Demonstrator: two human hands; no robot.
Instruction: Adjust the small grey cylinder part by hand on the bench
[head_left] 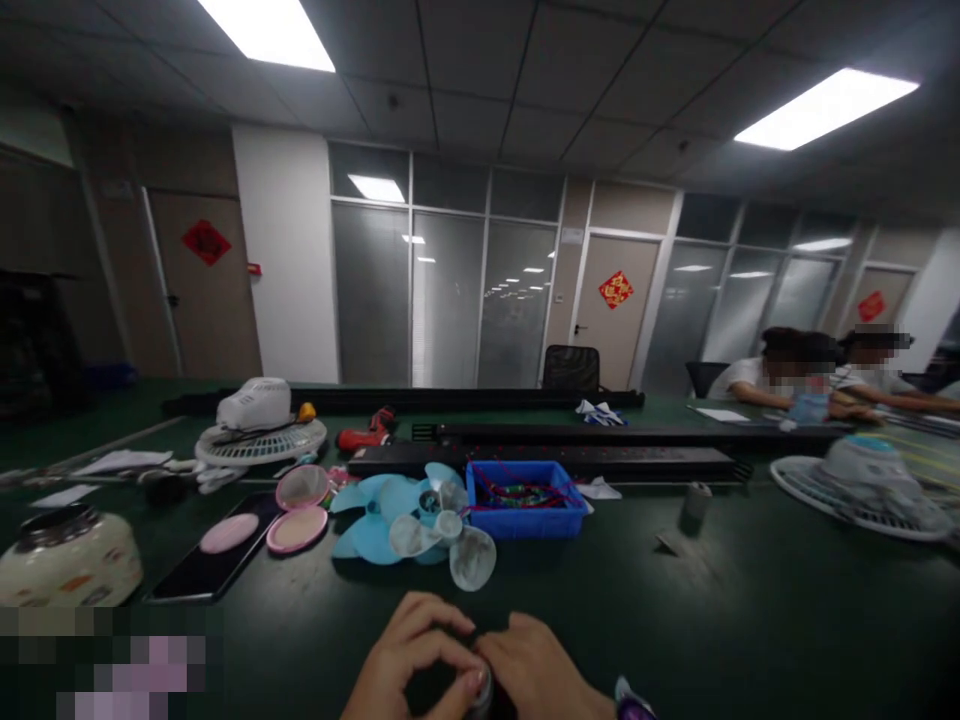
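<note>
Left hand [409, 650] and right hand [544, 670] meet at the bottom edge, fingers together and clamped on a small dark round part [480, 690], possibly with a metal rim; the view is too dim to be sure. It is held just above the green tabletop [750, 600].

Risk: the part is small and gripped by the fingertips, so a slip could send it rolling off the near edge.

Left to right: patterned bowl [71, 560], contents not visible; phone [217, 560]; pink compact mirror [300, 505]; blue fan blade [382, 520]; blue bin [525, 500] holding red and green wires.
</note>
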